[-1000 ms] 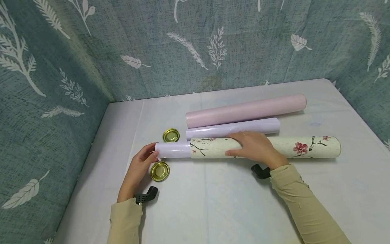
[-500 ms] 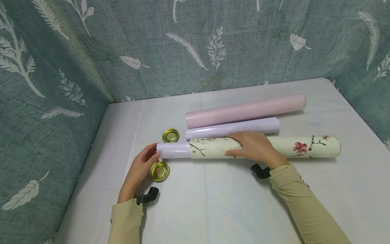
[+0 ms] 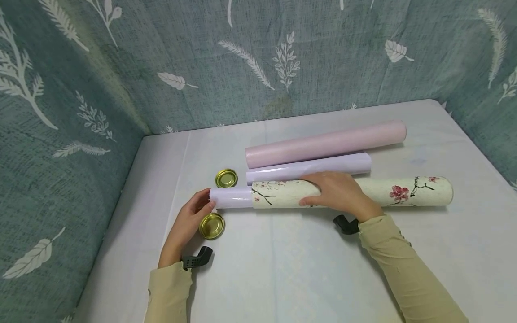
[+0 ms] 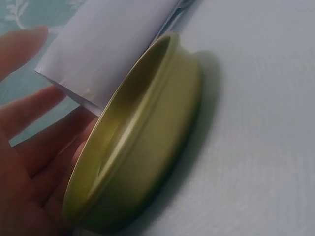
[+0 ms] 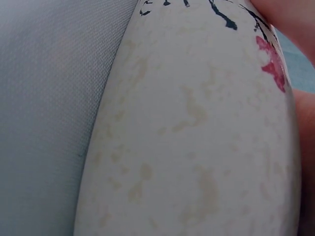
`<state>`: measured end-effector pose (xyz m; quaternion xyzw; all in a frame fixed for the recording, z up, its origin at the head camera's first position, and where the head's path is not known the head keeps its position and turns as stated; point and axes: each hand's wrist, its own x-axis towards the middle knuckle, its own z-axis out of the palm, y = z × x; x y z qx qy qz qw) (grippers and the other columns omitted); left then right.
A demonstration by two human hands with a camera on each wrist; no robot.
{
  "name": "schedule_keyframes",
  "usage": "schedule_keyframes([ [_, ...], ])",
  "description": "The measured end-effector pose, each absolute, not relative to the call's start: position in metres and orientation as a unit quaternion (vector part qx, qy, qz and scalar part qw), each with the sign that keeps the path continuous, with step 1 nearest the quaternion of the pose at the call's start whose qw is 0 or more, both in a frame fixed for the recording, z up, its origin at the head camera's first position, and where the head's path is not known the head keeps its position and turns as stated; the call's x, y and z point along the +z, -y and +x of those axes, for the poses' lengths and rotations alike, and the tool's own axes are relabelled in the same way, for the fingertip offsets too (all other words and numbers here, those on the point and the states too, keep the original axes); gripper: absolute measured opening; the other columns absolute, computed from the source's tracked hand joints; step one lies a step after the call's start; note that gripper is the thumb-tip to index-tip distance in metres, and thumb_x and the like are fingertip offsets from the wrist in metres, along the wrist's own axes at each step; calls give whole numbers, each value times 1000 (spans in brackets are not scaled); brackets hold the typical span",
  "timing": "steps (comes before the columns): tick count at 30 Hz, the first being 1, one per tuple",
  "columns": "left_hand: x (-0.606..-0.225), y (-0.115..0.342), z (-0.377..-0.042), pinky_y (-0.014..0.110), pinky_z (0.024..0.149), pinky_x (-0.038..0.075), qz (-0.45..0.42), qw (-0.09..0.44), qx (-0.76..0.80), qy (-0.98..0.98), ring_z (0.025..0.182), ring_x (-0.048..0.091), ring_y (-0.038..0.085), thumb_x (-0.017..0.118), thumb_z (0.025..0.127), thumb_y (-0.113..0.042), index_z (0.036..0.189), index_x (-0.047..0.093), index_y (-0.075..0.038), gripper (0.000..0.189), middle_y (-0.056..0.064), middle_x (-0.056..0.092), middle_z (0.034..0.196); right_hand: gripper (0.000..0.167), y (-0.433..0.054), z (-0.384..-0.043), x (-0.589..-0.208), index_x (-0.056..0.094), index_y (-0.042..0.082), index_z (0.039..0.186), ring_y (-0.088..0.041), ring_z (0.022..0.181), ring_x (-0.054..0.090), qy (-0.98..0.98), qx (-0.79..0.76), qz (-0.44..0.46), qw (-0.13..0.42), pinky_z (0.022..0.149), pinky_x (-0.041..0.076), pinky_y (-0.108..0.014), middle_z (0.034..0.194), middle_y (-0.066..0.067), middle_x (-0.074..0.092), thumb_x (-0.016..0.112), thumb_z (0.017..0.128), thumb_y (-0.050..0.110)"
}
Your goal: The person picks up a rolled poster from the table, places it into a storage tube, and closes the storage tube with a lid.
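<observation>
**Roll part-way inside floral tube, near gold lid close to its exposed end**

The lavender stretch of roll sticks out of the tube's left mouth, in line with it, both lying on the table. The left hand has its fingers loosely spread at the roll's outer end, touching rather than wrapped round it. The right hand grips the floral tube mid-length, thumb on the near side and fingers over the top.

An off-centre push from the left could cock the roll, so its sheet catches or creases at the tube's rim. A slack right-hand grip could let the whole tube slide away or turn under that push. If it shifted backward, it could nudge the second lavender roll, just behind, towards the pink tube. The left hand might also knock the near gold lid; the far gold lid lies behind the roll.
</observation>
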<state>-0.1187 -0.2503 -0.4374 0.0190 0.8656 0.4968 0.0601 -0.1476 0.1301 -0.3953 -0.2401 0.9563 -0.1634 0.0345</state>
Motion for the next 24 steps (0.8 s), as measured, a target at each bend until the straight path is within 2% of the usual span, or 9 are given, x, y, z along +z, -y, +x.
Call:
schedule_keyframes([
  [7,-436,247,-118,42,96,35,15,66,495,-866,113,46,19,55,81,-53,131,42,-24,59,1,49,125,75,-129,-148,-395,49,29,127,-19,110,51,-957,-161,-239,35,82,42,-44,120,3,55,49,67,75],
  [24,-430,237,-116,43,90,39,18,86,468,-879,104,50,21,55,82,-52,132,40,-28,57,1,52,119,77,-131,-150,-394,49,26,128,-21,109,52,-956,-157,-247,31,82,43,-44,121,1,55,48,68,75],
])
